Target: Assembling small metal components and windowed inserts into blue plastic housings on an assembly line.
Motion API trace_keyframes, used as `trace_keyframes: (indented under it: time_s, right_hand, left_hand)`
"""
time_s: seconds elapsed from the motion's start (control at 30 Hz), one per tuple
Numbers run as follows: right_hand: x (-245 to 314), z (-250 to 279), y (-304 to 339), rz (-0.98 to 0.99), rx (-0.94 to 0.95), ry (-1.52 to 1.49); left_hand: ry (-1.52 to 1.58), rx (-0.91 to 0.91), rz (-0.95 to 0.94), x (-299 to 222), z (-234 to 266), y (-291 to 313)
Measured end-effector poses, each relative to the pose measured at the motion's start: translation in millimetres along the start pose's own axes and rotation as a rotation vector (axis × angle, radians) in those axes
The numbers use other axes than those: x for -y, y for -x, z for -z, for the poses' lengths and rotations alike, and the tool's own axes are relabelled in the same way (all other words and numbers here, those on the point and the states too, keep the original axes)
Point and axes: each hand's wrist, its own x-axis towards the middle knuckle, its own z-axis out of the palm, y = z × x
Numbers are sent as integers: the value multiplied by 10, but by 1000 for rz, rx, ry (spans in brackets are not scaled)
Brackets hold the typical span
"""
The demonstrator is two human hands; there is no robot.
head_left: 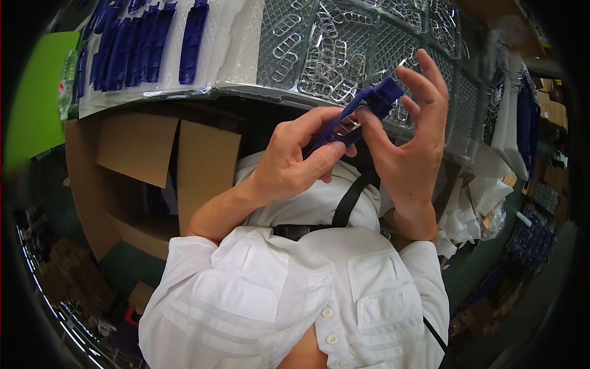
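My left hand (289, 157) grips a long dark blue plastic part (385, 93), tilted up to the right in front of my chest. A shiny metal wire clip (349, 125) sits in the hollow of this part. The thumb of my right hand (410, 157) touches the part near the clip, while its other fingers are spread apart and raised. Just beyond my hands is a clear compartment tray (246, 85) with many loose wire clips (332, 58). To its left, several blue plastic parts (144, 49) lie in a row on a white surface.
An open cardboard box (209, 169) stands below the table edge at the left, with dark blue pieces inside. A plastic bottle (66, 86) is beside a bright green panel (37, 98). Crumpled white wrapping (470, 212) lies at the right, near more stacked goods.
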Motion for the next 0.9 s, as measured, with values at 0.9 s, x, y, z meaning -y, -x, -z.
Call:
trace_keyframes:
  time_s: [0.9]
  right_hand:
    - [-366,124,-15,-459,298,-867]
  left_hand:
    - [92,171,144,-183,86,-89]
